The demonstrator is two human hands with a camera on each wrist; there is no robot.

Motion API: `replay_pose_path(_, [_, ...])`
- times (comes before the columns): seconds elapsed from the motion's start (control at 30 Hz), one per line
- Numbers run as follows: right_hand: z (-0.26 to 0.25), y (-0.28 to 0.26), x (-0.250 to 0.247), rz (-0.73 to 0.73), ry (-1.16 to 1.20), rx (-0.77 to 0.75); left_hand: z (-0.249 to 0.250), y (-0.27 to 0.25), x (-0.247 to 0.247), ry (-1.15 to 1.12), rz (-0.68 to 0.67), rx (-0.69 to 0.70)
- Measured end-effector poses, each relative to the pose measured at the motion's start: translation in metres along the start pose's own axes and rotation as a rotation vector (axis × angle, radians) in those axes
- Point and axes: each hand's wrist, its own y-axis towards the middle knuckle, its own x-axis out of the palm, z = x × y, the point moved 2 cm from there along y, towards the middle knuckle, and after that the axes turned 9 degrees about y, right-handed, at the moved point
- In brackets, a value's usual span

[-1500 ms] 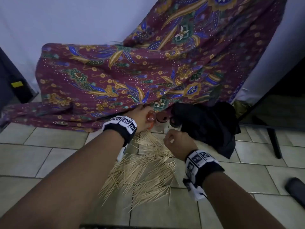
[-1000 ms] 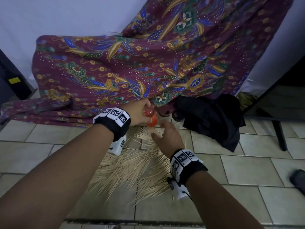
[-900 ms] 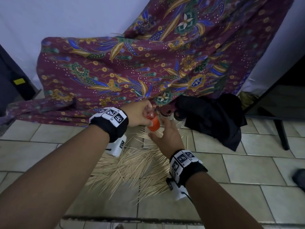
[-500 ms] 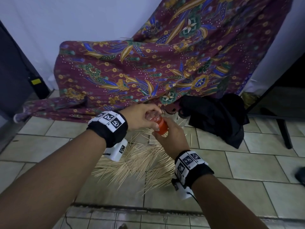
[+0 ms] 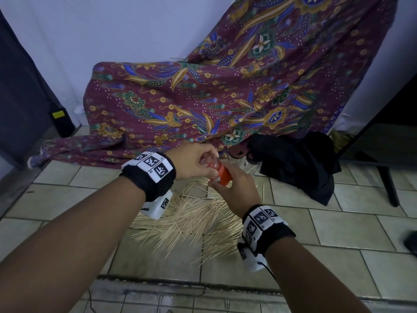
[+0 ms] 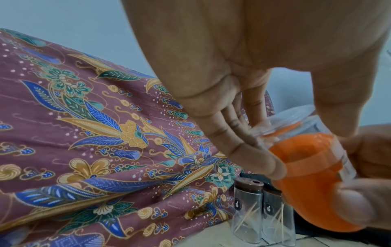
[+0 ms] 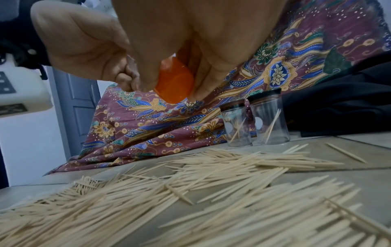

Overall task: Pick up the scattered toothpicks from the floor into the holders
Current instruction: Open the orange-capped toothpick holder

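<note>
Both hands hold a small orange toothpick holder point(image 5: 223, 178) tilted above the floor. My left hand point(image 5: 208, 162) pinches its clear cap point(image 6: 289, 120) between fingers point(image 6: 243, 143) and thumb. My right hand point(image 5: 220, 180) grips the orange body point(image 7: 175, 86) from below. Loose toothpicks point(image 5: 191, 222) lie spread in a wide pile on the tiles beneath the hands. Two clear holders point(image 6: 246, 213) point(image 6: 277, 220) with brown lids stand side by side at the cloth's edge, each with a few toothpicks inside; in the right wrist view they are the left clear holder point(image 7: 236, 123) and the right one point(image 7: 268, 118).
A patterned maroon cloth point(image 5: 203, 98) drapes down the wall onto the floor behind the pile. A black garment point(image 5: 297, 161) lies to the right of the holders. A dark furniture leg point(image 5: 388, 184) stands farther right, and a dark door point(image 5: 22, 98) on the left.
My left hand lifted the orange holder from beside the cloth toward me. My right hand left the toothpick pile and took hold of the holder's orange body.
</note>
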Motion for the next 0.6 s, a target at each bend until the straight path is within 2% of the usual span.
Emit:
replay_pose_path(0.3, [0.005, 0.001, 0.002, -0.063, -0.045, -0.003, -0.008, -0.001, 0.002, -0.012, -0.038, -0.002])
replay_pose_path(0.6, [0.003, -0.003, 0.001, -0.091, 0.020, -0.022, -0.010, -0.002, 0.004, -0.038, -0.077, -0.014])
